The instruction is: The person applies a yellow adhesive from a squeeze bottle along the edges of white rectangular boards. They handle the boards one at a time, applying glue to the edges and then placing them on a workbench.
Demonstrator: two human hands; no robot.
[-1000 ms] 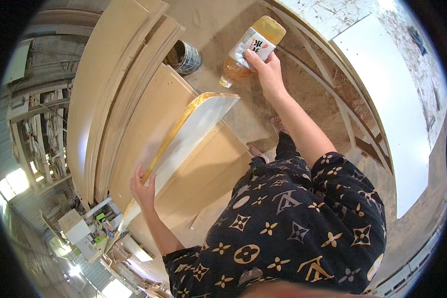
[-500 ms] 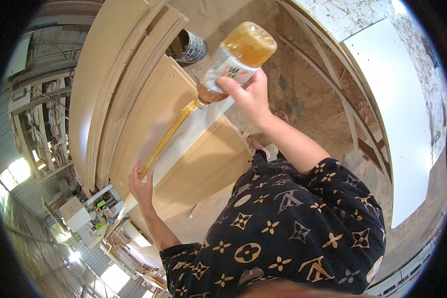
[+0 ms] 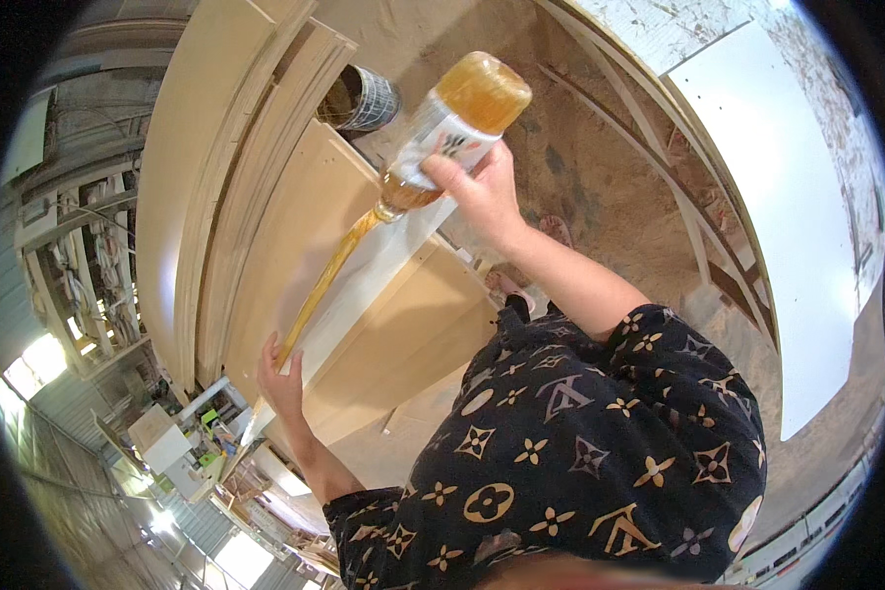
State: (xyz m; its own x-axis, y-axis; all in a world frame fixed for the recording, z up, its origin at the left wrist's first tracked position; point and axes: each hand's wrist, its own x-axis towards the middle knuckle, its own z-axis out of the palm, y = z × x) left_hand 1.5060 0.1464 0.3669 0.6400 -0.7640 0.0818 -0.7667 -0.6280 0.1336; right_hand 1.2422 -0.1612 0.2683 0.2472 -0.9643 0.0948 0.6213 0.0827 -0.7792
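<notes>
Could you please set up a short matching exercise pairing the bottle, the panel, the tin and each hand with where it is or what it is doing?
1. bottle
2. white panel
3. tin
4. left hand

a. stands on the dusty floor
b. steadies the panel's lower end
c. tipped neck-down in the right hand, pouring amber liquid
d. has a yellow-coated edge

Pairs: 1-c, 2-d, 3-a, 4-b

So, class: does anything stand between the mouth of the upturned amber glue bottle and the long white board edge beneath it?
Nothing visible does. The right hand tilts the clear plastic bottle just above the white board, which the left hand steadies; an amber band already lies along its edge.
</notes>
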